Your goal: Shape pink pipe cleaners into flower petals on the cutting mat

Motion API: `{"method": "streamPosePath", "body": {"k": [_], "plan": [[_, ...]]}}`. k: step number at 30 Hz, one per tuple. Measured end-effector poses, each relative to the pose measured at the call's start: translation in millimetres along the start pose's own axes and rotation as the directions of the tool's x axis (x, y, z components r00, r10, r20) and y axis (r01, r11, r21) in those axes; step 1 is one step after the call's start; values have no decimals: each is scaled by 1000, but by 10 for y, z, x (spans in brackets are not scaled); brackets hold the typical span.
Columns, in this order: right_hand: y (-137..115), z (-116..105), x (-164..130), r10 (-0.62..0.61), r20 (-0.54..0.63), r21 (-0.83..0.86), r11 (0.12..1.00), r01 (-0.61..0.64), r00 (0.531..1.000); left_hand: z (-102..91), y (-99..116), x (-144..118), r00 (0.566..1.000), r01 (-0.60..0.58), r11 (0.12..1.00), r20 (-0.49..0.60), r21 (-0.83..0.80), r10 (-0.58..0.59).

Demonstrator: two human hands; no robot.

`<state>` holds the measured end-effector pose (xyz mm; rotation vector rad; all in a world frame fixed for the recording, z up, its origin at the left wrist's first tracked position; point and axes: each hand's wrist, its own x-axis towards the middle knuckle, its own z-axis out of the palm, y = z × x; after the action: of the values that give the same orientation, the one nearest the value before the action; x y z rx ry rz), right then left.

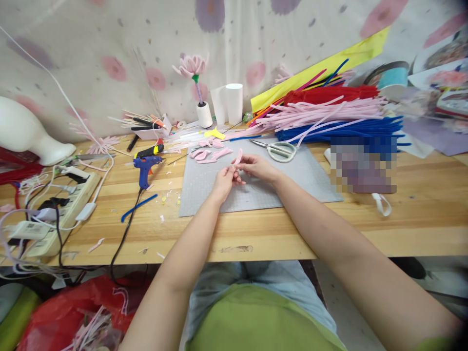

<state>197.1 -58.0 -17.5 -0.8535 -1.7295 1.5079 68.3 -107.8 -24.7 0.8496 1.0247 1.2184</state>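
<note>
Both my hands meet above the grey cutting mat point(310, 187). My left hand point(224, 183) pinches the lower end of a short pink pipe cleaner piece point(239, 157), which sticks up between the hands. The fingers of my right hand point(258, 167) close on the same piece from the other side. Several bent pink pipe cleaner petals point(200, 155) lie on the mat just beyond my left hand. Green-handled scissors point(281, 152) rest behind my right hand, blades pointing left. My fingers partly cover the held piece, so its full shape is hidden.
At left are a blue glue gun point(145, 170), a power strip point(69, 207) and cables. Bundles of pink point(321, 113), red and blue point(340, 130) pipe cleaners lie at back right. A pink flower stands in a white holder point(203, 115). A red bag point(73, 307) sits below.
</note>
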Motion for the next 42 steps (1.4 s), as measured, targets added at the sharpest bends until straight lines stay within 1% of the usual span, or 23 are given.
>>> {"method": "streamPosePath", "body": {"k": [3, 4, 6, 8, 9, 12, 15, 18, 21, 24, 26, 29, 32, 34, 39, 42], "plan": [[9, 48, 16, 22, -125, -35, 999, -27, 992, 15, 4, 14, 994, -42, 997, -97, 66, 48], [12, 64, 22, 12, -152, -40, 999, -18, 988, 19, 5, 19, 991, -50, 995, -120, 84, 60], [13, 90, 29, -46, -176, -46, 998, 39, 983, 21, 5, 30, 986, -63, 992, -145, 110, 79], [16, 107, 33, -96, -167, -29, 995, 92, 981, 19, 4, 35, 984, -69, 990, -153, 122, 87], [21, 112, 34, -102, -159, -9, 995, 102, 982, 18, 5, 34, 983, -73, 990, -160, 119, 91], [50, 117, 38, -66, -118, 67, 995, 74, 991, 12, 19, 14, 980, -78, 994, -179, 80, 91], [83, 116, 47, -32, -93, 105, 994, 42, 995, 9, 44, -17, 986, -55, 997, -153, 48, 61], [87, 124, 57, -31, -130, 92, 995, 43, 991, 13, 54, -31, 983, -58, 997, -172, 50, 66], [58, 129, 57, -33, -179, 111, 992, 54, 983, 16, 39, -24, 970, -105, 993, -213, 58, 115], [21, 111, 42, -18, -196, 128, 991, 44, 980, 6, 18, -14, 973, -127, 990, -188, 61, 136], [-2, 90, 23, 7, -168, 108, 994, 11, 986, -6, 11, -12, 977, -114, 991, -172, 67, 124], [-36, 68, -13, 38, -121, 68, 997, -30, 992, -21, 13, -12, 973, -73, 992, -211, 100, 93], [-69, 68, -38, 27, -71, 49, 999, -23, 997, -23, 23, -9, 965, -43, 989, -251, 139, 77], [-82, 78, -39, 14, -53, 48, 999, -11, 998, -18, 27, -4, 965, -35, 988, -253, 153, 73], [-63, 127, -1, -20, -174, 19, 1000, 23, 985, -7, 26, 6, 967, -6, 986, -249, 165, 47], [-43, 157, 8, -83, -165, 30, 996, 89, 983, -16, 19, 7, 978, 2, 987, -205, 162, 32]]}}
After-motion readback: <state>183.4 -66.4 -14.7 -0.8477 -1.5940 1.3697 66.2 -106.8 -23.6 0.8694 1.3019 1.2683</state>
